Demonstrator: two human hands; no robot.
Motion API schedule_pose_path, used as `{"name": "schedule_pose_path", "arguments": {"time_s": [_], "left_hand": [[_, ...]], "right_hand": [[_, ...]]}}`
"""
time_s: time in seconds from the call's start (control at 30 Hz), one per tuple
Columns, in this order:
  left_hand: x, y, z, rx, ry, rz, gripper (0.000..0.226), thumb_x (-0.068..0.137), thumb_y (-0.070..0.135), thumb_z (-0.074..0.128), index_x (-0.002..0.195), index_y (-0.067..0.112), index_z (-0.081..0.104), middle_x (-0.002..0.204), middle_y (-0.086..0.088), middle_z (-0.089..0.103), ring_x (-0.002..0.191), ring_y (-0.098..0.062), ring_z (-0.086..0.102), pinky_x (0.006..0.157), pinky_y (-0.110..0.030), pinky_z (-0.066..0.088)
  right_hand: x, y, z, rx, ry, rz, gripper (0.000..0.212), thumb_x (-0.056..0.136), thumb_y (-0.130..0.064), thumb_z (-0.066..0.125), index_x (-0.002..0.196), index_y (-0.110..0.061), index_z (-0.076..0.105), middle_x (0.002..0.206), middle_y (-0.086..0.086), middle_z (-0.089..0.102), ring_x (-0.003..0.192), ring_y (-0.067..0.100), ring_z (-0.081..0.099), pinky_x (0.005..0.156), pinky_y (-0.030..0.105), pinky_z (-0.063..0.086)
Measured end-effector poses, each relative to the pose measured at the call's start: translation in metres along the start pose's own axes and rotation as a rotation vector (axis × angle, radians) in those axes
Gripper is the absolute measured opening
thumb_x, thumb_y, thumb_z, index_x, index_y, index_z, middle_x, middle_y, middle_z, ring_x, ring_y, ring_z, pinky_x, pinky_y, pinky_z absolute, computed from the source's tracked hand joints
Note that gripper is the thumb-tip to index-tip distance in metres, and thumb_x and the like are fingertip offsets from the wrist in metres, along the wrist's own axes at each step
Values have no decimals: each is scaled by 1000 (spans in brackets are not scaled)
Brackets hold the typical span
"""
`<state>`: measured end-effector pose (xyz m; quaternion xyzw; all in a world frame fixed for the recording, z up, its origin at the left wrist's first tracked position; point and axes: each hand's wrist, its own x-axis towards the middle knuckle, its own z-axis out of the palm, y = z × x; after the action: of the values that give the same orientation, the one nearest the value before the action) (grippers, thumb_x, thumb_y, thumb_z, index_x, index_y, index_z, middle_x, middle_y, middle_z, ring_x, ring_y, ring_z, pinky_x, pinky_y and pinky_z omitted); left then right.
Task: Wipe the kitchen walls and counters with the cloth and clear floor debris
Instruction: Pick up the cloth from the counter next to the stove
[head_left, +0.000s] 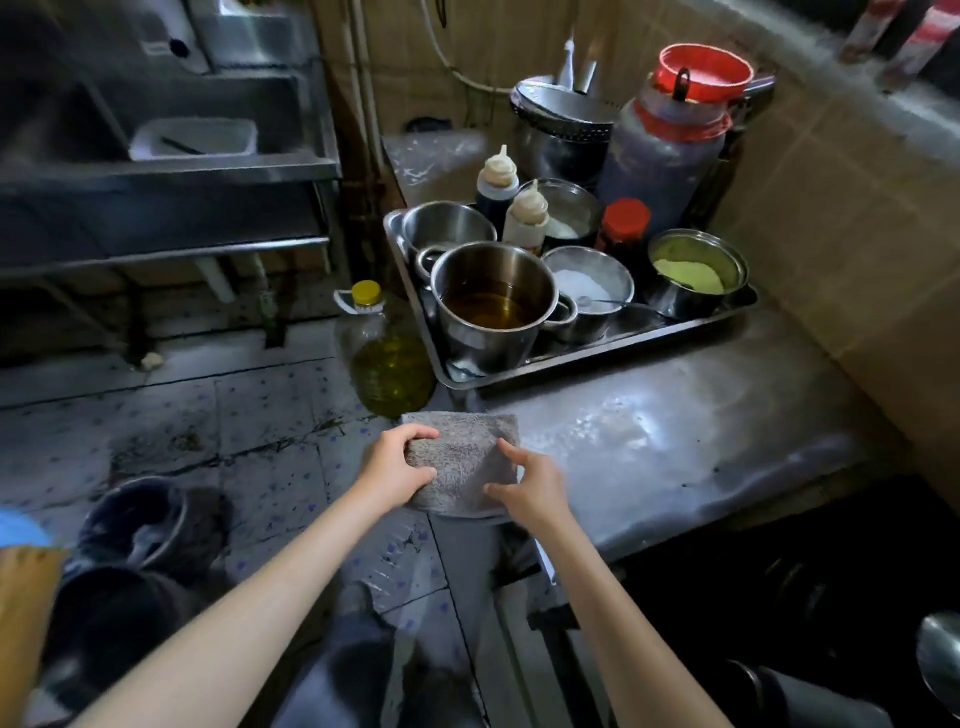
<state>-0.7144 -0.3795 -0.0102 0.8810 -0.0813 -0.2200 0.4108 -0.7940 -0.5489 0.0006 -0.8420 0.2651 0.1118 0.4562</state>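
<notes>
A folded grey cloth (464, 457) lies at the left edge of the steel counter (675, 431), partly hanging over it. My left hand (396, 467) grips the cloth's left side, fingers curled over its top and thumb beneath. My right hand (530, 486) rests on the cloth's right side, forefinger and thumb spread and touching it. The tiled wall (841, 218) rises to the right of the counter. The tiled floor (208, 431) below looks stained, with dark marks and bits of debris.
A steel tray (597, 358) at the counter's back holds several pots, bowls, squeeze bottles and jars. A big oil bottle (387, 353) stands on the floor beside the counter. A steel sink stand (166, 208) is at the left. Dark pots (140, 525) sit on the floor at lower left.
</notes>
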Motion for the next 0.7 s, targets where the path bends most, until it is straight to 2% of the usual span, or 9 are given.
{"name": "schedule_pose_path", "arguments": {"time_s": [0.07, 0.17, 0.3, 0.4, 0.47, 0.6, 0.7], "left_hand": [[-5, -8, -9, -7, 51, -33, 44, 72, 7, 73, 108, 30, 62, 106, 2, 61, 86, -16, 55, 72, -28, 46], [-11, -17, -25, -28, 113, -71, 45, 72, 6, 74, 109, 30, 62, 107, 2, 61, 88, -19, 59, 76, -31, 49], [-17, -28, -46, -42, 186, -116, 44, 72, 3, 73, 109, 25, 63, 98, -3, 62, 70, -14, 51, 62, -25, 42], [-20, -38, -63, -60, 238, -145, 45, 72, 2, 73, 112, 20, 63, 114, -1, 61, 90, -14, 56, 73, -21, 41], [-20, -44, -76, -63, 275, -171, 45, 73, 2, 73, 113, 19, 63, 121, -2, 60, 99, -15, 55, 78, -20, 40], [-19, -55, -100, -65, 329, -200, 45, 74, 3, 72, 115, 18, 63, 123, -3, 59, 104, -25, 59, 75, -20, 42], [-8, -64, -121, -81, 370, -229, 45, 74, 5, 73, 115, 21, 64, 114, 0, 61, 96, -21, 59, 63, -15, 36]], "right_hand": [[3, -9, 9, -14, -31, -25, 70, 77, -12, 75, 139, -18, 46, 136, 2, 54, 118, 13, 52, 88, 17, 41], [9, -22, 22, -42, -87, -88, 70, 77, -12, 75, 140, -17, 44, 138, -1, 52, 122, 13, 50, 88, 18, 41], [19, -41, 40, -100, -129, -158, 69, 78, -16, 74, 140, -22, 45, 134, -3, 55, 111, 10, 54, 81, 19, 43], [28, -59, 56, -116, -173, -192, 69, 78, -17, 74, 140, -22, 44, 138, -1, 52, 123, 16, 51, 92, 26, 45], [34, -71, 67, -142, -206, -228, 69, 78, -17, 74, 140, -22, 44, 138, 0, 52, 124, 18, 50, 93, 27, 45], [50, -96, 84, -183, -253, -277, 69, 79, -16, 73, 141, -21, 43, 139, 1, 51, 128, 18, 47, 96, 25, 42], [67, -121, 98, -230, -272, -318, 70, 79, -18, 73, 142, -21, 42, 140, 0, 50, 129, 17, 46, 98, 26, 41]]}}
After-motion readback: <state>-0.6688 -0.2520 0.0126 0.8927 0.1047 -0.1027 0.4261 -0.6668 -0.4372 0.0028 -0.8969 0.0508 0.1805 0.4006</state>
